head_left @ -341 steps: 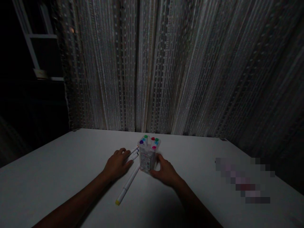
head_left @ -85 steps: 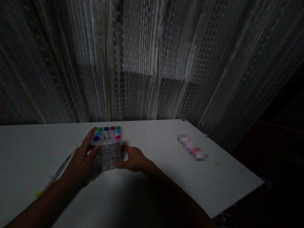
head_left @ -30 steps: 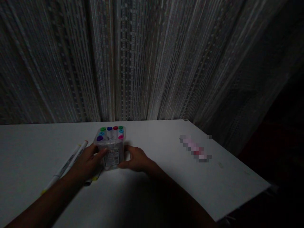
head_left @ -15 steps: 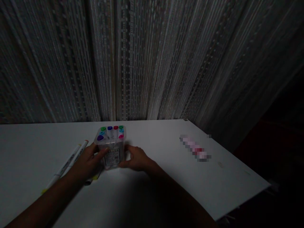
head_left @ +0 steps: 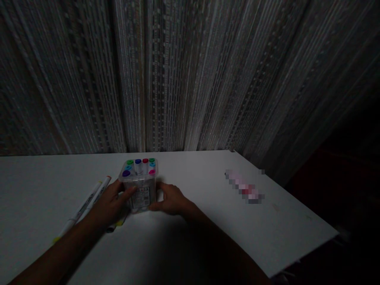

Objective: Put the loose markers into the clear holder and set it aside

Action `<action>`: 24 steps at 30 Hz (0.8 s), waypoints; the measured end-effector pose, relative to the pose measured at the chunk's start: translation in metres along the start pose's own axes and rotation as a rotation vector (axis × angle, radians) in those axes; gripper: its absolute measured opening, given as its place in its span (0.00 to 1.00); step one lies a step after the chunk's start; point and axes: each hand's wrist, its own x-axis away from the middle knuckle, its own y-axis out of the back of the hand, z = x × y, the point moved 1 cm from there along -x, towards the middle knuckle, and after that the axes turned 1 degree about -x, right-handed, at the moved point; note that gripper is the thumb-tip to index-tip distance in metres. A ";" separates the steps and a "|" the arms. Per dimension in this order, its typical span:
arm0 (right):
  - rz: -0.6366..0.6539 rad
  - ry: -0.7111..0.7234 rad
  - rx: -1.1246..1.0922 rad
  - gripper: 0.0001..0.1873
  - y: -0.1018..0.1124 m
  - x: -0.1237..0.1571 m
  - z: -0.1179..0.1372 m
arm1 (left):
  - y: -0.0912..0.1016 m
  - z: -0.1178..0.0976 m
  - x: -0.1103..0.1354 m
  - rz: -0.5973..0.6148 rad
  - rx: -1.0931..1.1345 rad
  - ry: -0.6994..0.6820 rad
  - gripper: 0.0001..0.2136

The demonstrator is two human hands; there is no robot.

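A clear plastic marker case [head_left: 139,181] stands upright on the white table, with several markers in it showing coloured cap ends of green, blue, red, purple and pink. My left hand [head_left: 114,200] grips its left side, the thumb lying across the front by a printed label [head_left: 140,197]. From the right, my right hand [head_left: 170,199] is closed on the lower side of the case. Two white markers [head_left: 77,213] lie slantwise on the table left of my left hand, partly behind my forearm. Under my left wrist, dark and yellow marker ends [head_left: 115,227] show.
The white table [head_left: 196,178] reaches back to a striped, beaded curtain [head_left: 166,79]. A blurred-out pink and red object [head_left: 242,187] lies toward the table's right edge. Beyond that edge it is dark.
Both hands keep their hold on the marker case. The whole view has shifted only very slightly; nothing has been let go or picked up.
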 end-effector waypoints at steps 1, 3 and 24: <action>-0.004 0.006 -0.009 0.35 0.000 0.000 0.000 | 0.000 0.002 0.000 0.010 0.013 0.002 0.19; -0.007 0.022 -0.020 0.34 0.000 0.000 0.000 | 0.000 0.004 -0.001 0.040 0.053 0.013 0.18; -0.010 0.031 -0.026 0.35 -0.002 -0.002 -0.002 | -0.002 0.004 0.001 0.100 0.099 0.023 0.24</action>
